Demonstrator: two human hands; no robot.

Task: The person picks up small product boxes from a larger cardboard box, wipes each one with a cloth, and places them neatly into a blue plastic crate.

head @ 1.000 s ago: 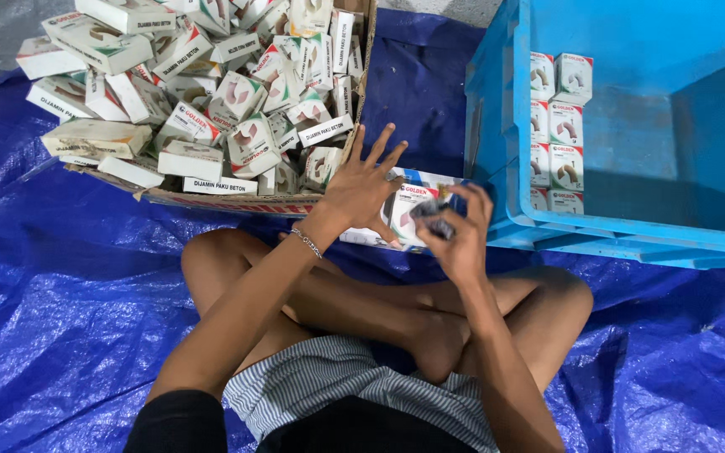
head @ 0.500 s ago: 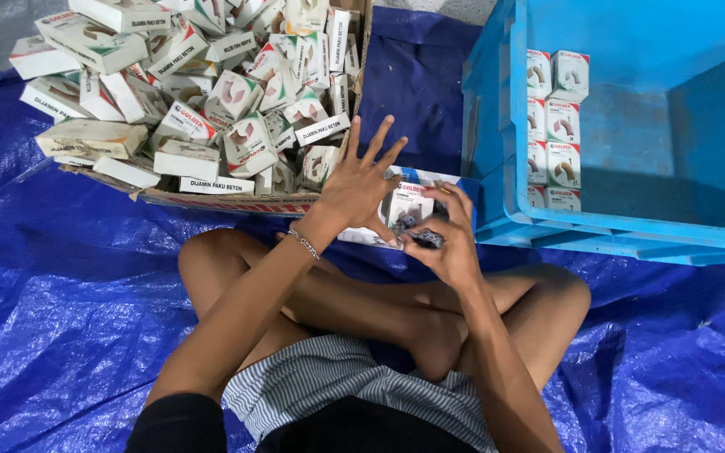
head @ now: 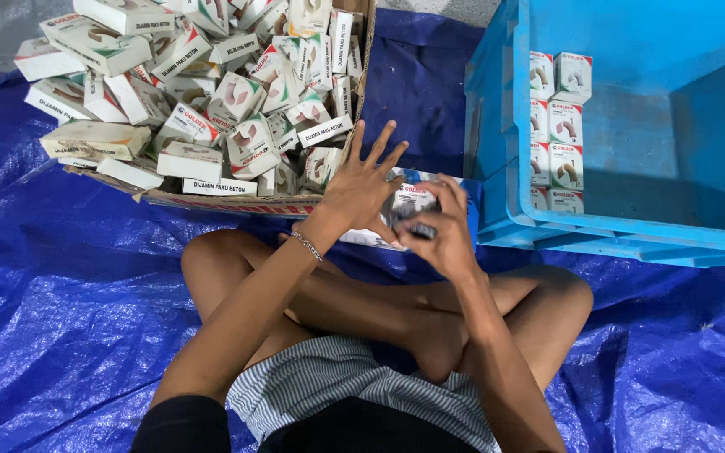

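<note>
I sit cross-legged on a blue tarp (head: pixel 69 319). My right hand (head: pixel 440 239) grips a small white box (head: pixel 413 201) with red and green print, held just above my knees. My left hand (head: pixel 361 186) has its fingers spread wide and its palm pressed against the left side of that same box. Right behind the hands a shallow cardboard carton (head: pixel 237 204) holds a heap of several like boxes (head: pixel 211 92). To the right stands a blue plastic crate (head: pixel 505 168), and several of the same boxes (head: pixel 557 134) are stacked upright in rows against its left inner wall.
More flat white packs (head: pixel 371 239) lie on the tarp under my hands. Some boxes spill over the carton's left edge (head: pixel 86 138). The crate's blue floor (head: pixel 681 117) shows to the right of the stacked rows. A strip of grey ground (head: pixel 446 8) shows at the top.
Both hands have stayed in front of the carton, turning the small box between them. The left fingers have spread and moved slightly over it. The view has shifted a little.
</note>
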